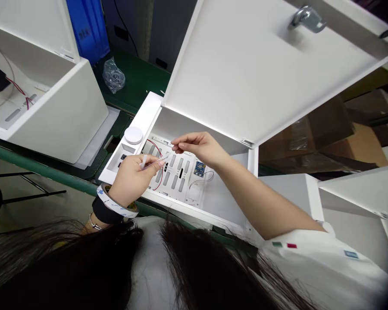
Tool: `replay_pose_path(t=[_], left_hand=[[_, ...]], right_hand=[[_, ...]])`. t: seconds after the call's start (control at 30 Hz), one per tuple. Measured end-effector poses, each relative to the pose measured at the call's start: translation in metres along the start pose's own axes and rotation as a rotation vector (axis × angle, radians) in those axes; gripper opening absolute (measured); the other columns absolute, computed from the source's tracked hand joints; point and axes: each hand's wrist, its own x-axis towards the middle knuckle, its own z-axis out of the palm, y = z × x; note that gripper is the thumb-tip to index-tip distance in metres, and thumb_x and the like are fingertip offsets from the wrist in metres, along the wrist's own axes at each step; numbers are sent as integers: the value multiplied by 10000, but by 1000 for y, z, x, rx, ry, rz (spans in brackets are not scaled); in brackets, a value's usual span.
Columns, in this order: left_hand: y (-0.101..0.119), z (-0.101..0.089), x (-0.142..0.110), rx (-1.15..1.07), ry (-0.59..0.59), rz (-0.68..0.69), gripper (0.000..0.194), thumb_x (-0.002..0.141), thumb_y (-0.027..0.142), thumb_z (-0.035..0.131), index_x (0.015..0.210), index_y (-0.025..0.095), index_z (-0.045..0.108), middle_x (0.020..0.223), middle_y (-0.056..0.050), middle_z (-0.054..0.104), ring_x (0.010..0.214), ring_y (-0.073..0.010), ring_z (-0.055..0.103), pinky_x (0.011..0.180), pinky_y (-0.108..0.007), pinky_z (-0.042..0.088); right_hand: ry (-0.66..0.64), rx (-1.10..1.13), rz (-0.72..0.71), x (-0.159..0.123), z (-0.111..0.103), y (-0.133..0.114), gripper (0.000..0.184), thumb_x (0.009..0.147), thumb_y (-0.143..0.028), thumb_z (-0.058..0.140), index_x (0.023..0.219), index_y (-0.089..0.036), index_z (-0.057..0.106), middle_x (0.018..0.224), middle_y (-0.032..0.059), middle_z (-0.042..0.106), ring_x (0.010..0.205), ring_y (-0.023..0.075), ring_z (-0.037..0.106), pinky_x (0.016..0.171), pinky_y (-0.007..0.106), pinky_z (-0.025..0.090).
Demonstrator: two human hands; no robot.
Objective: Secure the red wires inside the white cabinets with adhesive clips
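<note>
An open white metal box (177, 202) stands in front of me with its lid (242, 73) raised. Over its left part, my left hand (134, 176) is closed on a thin whitish strip (144, 161); its exact kind is unclear. My right hand (197, 146) hovers above the slotted plate (174, 174), thumb and fingertips pinched together. Whether anything small sits in that pinch cannot be made out. Below the hands runs a red wire (158, 186), and a blue circuit board (199, 168) lies farther right. A tape roll (116, 206) circles my left wrist.
Another open white box (58, 112) stands at left on the green bench (139, 82). Behind it are a blue bin (87, 30) and a clear plastic bag (113, 76). More white boxes (287, 193) and cardboard (330, 125) are at right.
</note>
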Motion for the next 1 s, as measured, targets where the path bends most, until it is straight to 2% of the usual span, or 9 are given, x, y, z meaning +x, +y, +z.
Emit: replay_pose_path(t=[0.1, 0.17, 0.27, 0.4, 0.5, 0.6, 0.7, 0.83, 1.0], left_hand=[[1, 0, 0, 3, -26, 17, 329, 857, 467, 619, 828, 156, 726, 677, -14, 612, 658, -148, 518, 619, -265, 387], [1, -1, 0, -8, -45, 3, 322, 855, 460, 622, 853, 155, 725, 675, -10, 599, 649, -144, 505, 608, -261, 380], [3, -2, -1, -19, -75, -21, 324, 864, 457, 612, 749, 160, 674, 600, 16, 513, 571, -115, 433, 556, -250, 335], [6, -5, -2, -3, -69, -13, 396, 908, 447, 550, 627, 168, 535, 523, 47, 389, 482, -87, 319, 506, -250, 269], [5, -5, -1, -14, -29, 1, 339, 900, 433, 568, 691, 167, 596, 581, 32, 482, 549, -105, 422, 558, -247, 331], [2, -2, 1, -44, -40, 24, 275, 863, 423, 621, 816, 161, 690, 732, -13, 637, 716, -156, 555, 676, -265, 405], [-2, 2, 3, -22, -82, 31, 256, 837, 408, 648, 870, 165, 722, 769, -31, 681, 786, -194, 599, 737, -293, 424], [-3, 3, 3, 31, -76, 26, 249, 864, 397, 605, 778, 178, 687, 649, 5, 617, 669, -166, 558, 650, -282, 383], [1, 3, 4, 2, -40, -8, 326, 866, 397, 603, 632, 173, 563, 564, 30, 520, 572, -130, 467, 574, -271, 317]], right_hand=[[-134, 2, -45, -16, 1, -46, 351, 764, -439, 740, 978, -162, 766, 807, 42, 736, 716, 132, 654, 681, 272, 532], [-140, -24, -28, -22, 7, -58, 330, 709, -430, 786, 898, -160, 771, 748, 31, 722, 660, 123, 638, 624, 256, 516], [-104, 18, -2, -23, 13, -55, 315, 688, -420, 801, 844, -150, 766, 708, 35, 712, 624, 124, 631, 581, 256, 510], [-14, 45, 24, -22, 10, -48, 289, 695, -400, 796, 823, -142, 763, 710, 49, 714, 642, 137, 646, 595, 270, 524], [6, 4, 13, -25, 4, -50, 255, 712, -381, 785, 816, -149, 761, 723, 48, 716, 636, 130, 638, 591, 266, 514], [-109, -76, 27, -28, 3, -54, 220, 743, -366, 760, 812, -157, 762, 713, 39, 713, 612, 119, 619, 582, 261, 496], [-168, -202, 20, -29, 9, -56, 138, 745, -314, 762, 779, -180, 759, 712, 18, 718, 627, 118, 625, 601, 253, 487], [-82, -378, -96, -33, 23, -53, 45, 771, -238, 739, 799, -208, 759, 757, -3, 738, 674, 125, 653, 658, 249, 495], [-30, -601, -406, -38, 34, -44, 180, 885, -178, 590, 907, -220, 765, 863, 27, 753, 812, 158, 678, 780, 292, 511]])
